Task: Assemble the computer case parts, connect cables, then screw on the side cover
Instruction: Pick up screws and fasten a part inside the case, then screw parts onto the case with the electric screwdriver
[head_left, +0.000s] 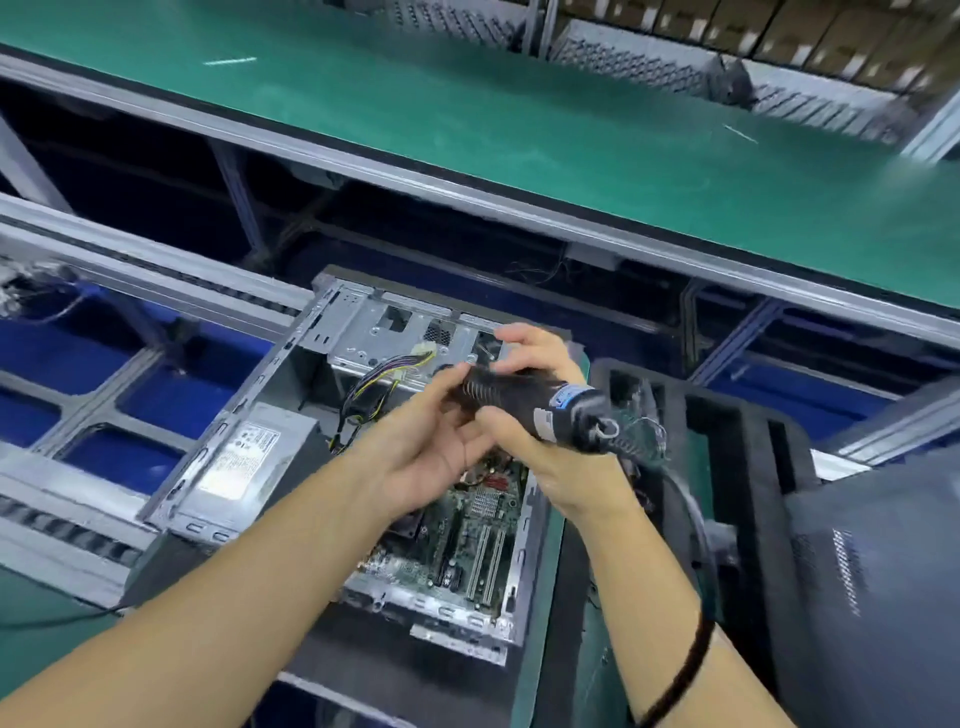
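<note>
An open computer case (249, 410) lies on its side below my hands, showing a green motherboard (467, 545), a grey power supply (239, 457) and a bundle of coloured cables (384, 374). My right hand (530, 415) grips a black electric screwdriver (550, 405) held nearly level above the case. My left hand (436, 441) reaches in palm up, its fingertips touching the screwdriver's front end. The tool's tip is hidden behind my fingers. A dark side cover (878, 587) lies at the right.
A black foam tray (748, 415) sits right of the case. A green conveyor belt (519, 114) runs across the top, with aluminium rails (156, 280) and blue bins (145, 400) at the left. The screwdriver's cord (691, 509) trails down to the right.
</note>
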